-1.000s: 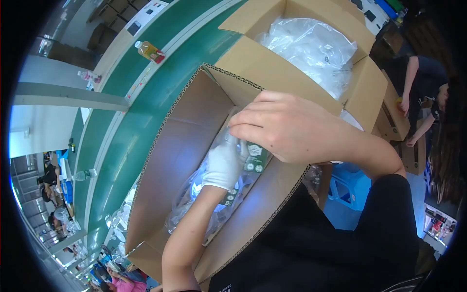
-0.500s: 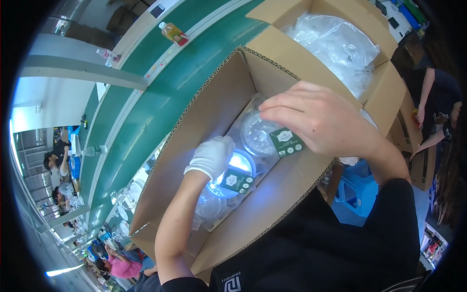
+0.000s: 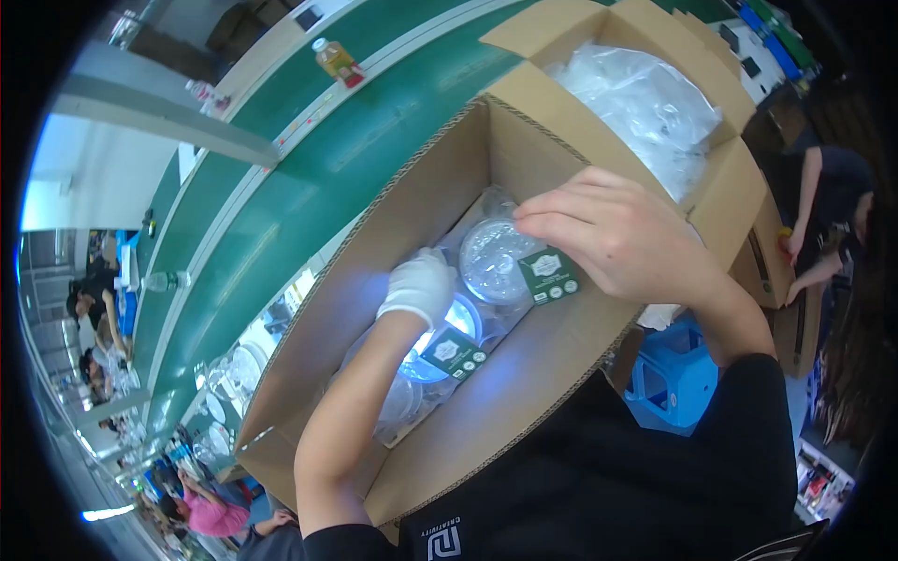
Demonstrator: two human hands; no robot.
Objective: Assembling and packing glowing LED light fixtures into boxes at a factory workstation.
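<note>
Gloved left hand (image 3: 418, 285) presses on bagged clear round lids (image 3: 440, 346) low in the cardboard box (image 3: 561, 369), bare right hand (image 3: 622, 238) with curled fingers gripping the upper lid (image 3: 493, 260); thin plastic may crack if squeezed.

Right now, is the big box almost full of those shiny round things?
Not yet. Already in: clear round packs with green labels lie along the bottom of the cardboard box. In hand: the right hand sets another clear pack down, while the gloved left hand rests on those beside it. Left: the box walls rise bare high above this one layer.
</note>
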